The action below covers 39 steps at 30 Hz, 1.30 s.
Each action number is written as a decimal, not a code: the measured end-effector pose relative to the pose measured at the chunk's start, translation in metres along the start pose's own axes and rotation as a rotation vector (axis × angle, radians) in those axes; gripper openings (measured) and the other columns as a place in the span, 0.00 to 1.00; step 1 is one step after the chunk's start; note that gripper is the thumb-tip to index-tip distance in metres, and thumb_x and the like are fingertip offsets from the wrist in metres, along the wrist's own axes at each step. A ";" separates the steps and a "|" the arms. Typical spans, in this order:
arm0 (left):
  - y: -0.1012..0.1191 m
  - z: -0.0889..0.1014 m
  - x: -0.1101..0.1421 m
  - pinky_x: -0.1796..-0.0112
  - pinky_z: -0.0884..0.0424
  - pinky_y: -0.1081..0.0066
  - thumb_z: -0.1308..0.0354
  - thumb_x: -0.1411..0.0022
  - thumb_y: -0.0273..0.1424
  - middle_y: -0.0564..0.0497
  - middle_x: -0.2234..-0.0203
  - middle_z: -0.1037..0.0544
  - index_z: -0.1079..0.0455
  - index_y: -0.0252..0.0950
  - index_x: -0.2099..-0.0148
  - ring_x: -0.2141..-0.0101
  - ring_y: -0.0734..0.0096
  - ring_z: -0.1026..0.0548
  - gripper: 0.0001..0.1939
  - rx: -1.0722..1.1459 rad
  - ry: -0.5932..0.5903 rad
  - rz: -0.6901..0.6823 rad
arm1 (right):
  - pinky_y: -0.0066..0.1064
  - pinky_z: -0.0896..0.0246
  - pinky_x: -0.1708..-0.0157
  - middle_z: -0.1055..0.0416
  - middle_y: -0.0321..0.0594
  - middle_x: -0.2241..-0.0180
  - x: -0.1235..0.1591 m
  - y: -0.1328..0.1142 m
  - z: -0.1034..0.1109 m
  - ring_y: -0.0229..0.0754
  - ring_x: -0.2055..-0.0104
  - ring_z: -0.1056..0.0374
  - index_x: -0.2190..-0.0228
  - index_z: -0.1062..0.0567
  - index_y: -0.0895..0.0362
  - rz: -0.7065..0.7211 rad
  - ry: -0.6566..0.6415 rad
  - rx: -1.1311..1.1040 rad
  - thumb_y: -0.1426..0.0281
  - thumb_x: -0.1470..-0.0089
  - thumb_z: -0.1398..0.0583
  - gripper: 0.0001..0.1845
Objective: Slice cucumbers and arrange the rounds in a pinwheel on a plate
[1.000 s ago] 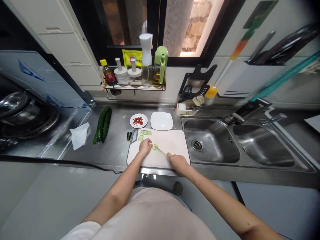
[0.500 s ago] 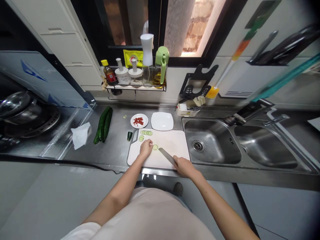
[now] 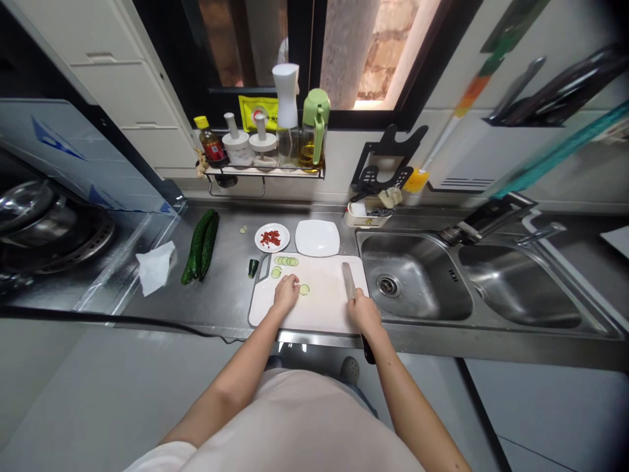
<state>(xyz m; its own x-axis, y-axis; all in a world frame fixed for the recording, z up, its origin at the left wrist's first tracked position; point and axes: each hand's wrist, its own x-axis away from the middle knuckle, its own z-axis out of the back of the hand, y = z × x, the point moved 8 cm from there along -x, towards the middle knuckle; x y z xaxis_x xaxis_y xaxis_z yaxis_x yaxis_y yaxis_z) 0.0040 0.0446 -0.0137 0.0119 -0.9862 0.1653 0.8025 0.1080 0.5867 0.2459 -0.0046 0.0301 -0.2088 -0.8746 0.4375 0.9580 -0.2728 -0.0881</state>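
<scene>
My right hand (image 3: 364, 312) is closed around a kitchen knife (image 3: 348, 280). The blade points away from me over the right side of the white cutting board (image 3: 329, 308), and the dark handle end sticks out below the hand. Over the left half of the board rests my left hand (image 3: 287, 292) with curled fingers; whatever they may hold is hidden. Just right of these fingers lies one round cucumber slice (image 3: 304, 290). Toward the board's back left are a row of overlapping cucumber slices (image 3: 286, 261) and a smaller group of slices (image 3: 276, 272).
Behind the board stand a small plate of chopped red pieces (image 3: 271, 238) and a white dish (image 3: 317, 238). Left are a cucumber end (image 3: 253, 267), whole cucumbers (image 3: 200, 246) and a paper towel (image 3: 156, 267). A double sink (image 3: 417, 278) lies right, a seasoning rack (image 3: 265, 172) behind.
The right hand has moved right, swinging the knife from pointing left at the single slice to pointing away from me. The left hand and the slices have stayed put.
</scene>
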 end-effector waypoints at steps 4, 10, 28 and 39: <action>0.001 -0.001 0.004 0.59 0.37 0.71 0.48 0.40 0.27 0.49 0.65 0.29 0.32 0.38 0.58 0.63 0.69 0.30 0.08 -0.004 -0.001 -0.011 | 0.33 0.42 0.63 0.28 0.52 0.59 -0.002 0.000 0.002 0.48 0.57 0.30 0.52 0.37 0.59 -0.034 -0.009 -0.017 0.70 0.40 0.55 0.16; 0.006 -0.004 0.006 0.57 0.37 0.69 0.47 0.41 0.30 0.47 0.62 0.30 0.31 0.37 0.57 0.60 0.66 0.30 0.09 -0.043 -0.008 -0.025 | 0.33 0.42 0.65 0.27 0.51 0.60 0.004 -0.019 -0.001 0.47 0.58 0.30 0.53 0.37 0.59 0.033 0.000 -0.026 0.70 0.40 0.55 0.16; -0.009 0.024 0.007 0.67 0.36 0.75 0.44 0.44 0.30 0.53 0.72 0.24 0.30 0.37 0.65 0.69 0.73 0.28 0.04 0.187 0.036 0.106 | 0.33 0.42 0.64 0.27 0.51 0.60 0.006 -0.031 -0.008 0.48 0.57 0.30 0.52 0.37 0.59 0.073 -0.034 0.020 0.70 0.40 0.55 0.16; -0.068 0.061 -0.006 0.64 0.36 0.76 0.46 0.43 0.28 0.53 0.69 0.23 0.29 0.39 0.59 0.68 0.74 0.27 0.09 0.135 0.207 0.253 | 0.32 0.42 0.66 0.27 0.51 0.61 0.006 -0.032 -0.009 0.47 0.59 0.29 0.52 0.38 0.59 0.082 -0.024 0.045 0.70 0.40 0.55 0.16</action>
<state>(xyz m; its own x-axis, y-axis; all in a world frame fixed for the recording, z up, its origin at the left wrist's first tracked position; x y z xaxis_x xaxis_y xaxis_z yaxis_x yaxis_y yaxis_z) -0.0866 0.0513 -0.0066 0.3317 -0.9293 0.1626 0.6727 0.3538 0.6498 0.2126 -0.0049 0.0280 -0.1254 -0.8832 0.4519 0.9796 -0.1824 -0.0845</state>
